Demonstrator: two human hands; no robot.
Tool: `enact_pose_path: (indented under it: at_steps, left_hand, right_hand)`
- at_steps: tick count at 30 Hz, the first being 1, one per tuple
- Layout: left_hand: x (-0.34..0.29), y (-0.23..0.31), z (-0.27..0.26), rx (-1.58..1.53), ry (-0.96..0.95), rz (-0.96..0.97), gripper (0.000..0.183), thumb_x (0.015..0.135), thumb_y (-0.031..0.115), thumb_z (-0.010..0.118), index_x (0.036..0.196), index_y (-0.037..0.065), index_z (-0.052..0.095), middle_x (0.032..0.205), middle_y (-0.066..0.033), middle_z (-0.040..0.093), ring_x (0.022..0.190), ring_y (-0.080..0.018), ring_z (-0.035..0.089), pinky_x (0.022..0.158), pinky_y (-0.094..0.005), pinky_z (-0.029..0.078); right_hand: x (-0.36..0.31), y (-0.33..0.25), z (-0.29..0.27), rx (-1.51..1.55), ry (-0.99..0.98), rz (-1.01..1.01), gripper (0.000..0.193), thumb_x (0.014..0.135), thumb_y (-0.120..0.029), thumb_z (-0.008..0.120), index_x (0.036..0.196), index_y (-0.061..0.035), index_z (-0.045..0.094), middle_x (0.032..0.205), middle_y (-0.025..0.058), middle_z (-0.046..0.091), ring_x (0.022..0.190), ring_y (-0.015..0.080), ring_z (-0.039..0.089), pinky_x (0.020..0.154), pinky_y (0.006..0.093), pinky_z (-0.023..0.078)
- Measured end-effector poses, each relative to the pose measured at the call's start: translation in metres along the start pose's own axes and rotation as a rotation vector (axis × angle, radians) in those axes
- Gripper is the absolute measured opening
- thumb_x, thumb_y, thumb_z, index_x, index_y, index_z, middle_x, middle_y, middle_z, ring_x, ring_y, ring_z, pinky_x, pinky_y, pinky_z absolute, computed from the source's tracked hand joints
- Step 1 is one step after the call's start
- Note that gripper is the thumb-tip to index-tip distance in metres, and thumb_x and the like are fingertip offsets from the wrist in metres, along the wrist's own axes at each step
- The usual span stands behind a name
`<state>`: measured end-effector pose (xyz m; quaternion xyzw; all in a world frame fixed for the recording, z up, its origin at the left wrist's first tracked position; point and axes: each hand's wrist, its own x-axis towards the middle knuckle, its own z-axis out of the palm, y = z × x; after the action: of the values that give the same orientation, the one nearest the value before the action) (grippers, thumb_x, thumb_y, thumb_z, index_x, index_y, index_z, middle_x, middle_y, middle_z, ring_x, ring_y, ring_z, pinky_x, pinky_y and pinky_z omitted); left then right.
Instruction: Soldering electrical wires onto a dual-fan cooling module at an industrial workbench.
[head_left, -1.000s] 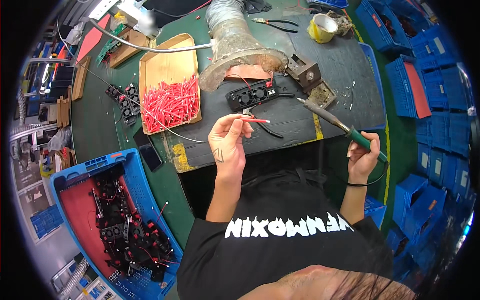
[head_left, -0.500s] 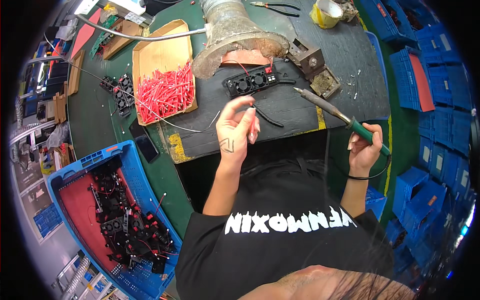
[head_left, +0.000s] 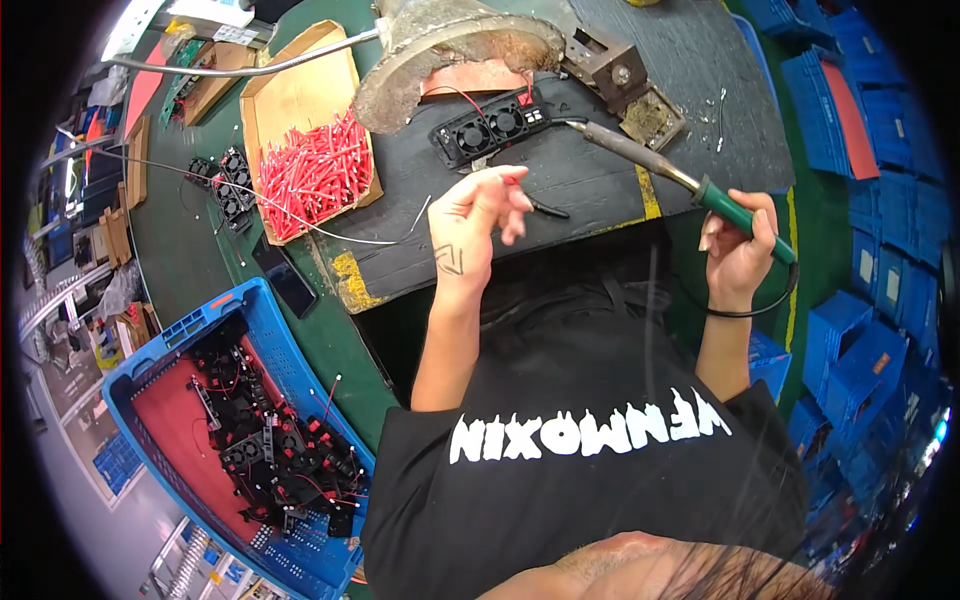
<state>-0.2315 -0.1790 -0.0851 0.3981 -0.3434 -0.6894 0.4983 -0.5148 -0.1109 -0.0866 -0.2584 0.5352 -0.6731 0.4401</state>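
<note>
Blue crates [head_left: 885,290] fill the right side of the frame from where I stand, a red sheet [head_left: 848,125] against one at upper right. Beside them a yellow line [head_left: 793,250] crosses the green floor [head_left: 815,235]. A dark phone [head_left: 288,282] lies left of centre.

Flr: grn floor [head_left: 816,235] w/ yel line [head_left: 793,250] ran R of blk-topped wkbench [head_left: 695,40] | blue crates [head_left: 882,265] stood stacked far R | cluttered shelving [head_left: 68,385] stood far L | brt light [head_left: 941,430] showed nr R rim

A soldering iron [head_left: 690,182], flared hood [head_left: 455,48], red wires [head_left: 315,172] and blue crates [head_left: 842,335] mark an electronics workshop.
</note>
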Motion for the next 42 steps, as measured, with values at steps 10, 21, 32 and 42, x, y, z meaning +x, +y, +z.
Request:
enact_pose_path:
  at_steps: [10,21,32,42]
  left_hand:
    - [0.021,-0.003,0.005,0.201,0.234,0.073,0.022,0.097,0.013,0.058,0.088,-0.005,0.066,0.07,-0.0059,0.062,0.049,-0.0081,0.052,0.046,-0.0215,0.041]
    - [-0.031,-0.029,-0.013,1.308,-0.06,0.662,0.027,0.069,0.016,0.082,0.089,0.006,0.068,0.088,-0.0108,0.062,0.08,-0.0291,0.062,0.07,-0.037,0.052]
    - [-0.041,-0.085,-0.009,1.302,-0.029,0.807,0.031,0.063,0.005,0.081,0.091,0.008,0.067,0.084,-0.0051,0.058,0.074,-0.0234,0.055,0.065,-0.0342,0.042]
    - [-0.059,-0.159,-0.049,1.61,-0.144,0.26,0.034,0.081,0.01,0.063,0.115,0.004,0.063,0.11,-0.0208,0.063,0.103,-0.0405,0.059,0.087,-0.0443,0.049]
  right_hand:
    - [0.0,0.005,0.006,-0.052,-0.043,-0.035,0.038,0.095,-0.035,0.042,0.1,-0.0007,0.058,0.063,0.0124,0.058,0.048,0.0173,0.053,0.044,0.0238,0.038]
    - [0.001,0.003,-0.008,-0.068,0.01,-0.031,0.039,0.095,-0.036,0.042,0.102,-0.0006,0.058,0.064,0.0126,0.059,0.047,0.0169,0.054,0.042,0.0227,0.037]
    - [-0.01,-0.003,-0.022,-0.029,0.047,-0.08,0.041,0.095,-0.037,0.043,0.104,-0.0003,0.058,0.066,0.0135,0.059,0.048,0.0179,0.053,0.042,0.0235,0.037]
    - [-0.042,-0.002,-0.044,0.078,0.08,-0.103,0.04,0.096,-0.035,0.04,0.104,-0.0004,0.058,0.067,0.0147,0.058,0.049,0.0198,0.052,0.042,0.0238,0.037]
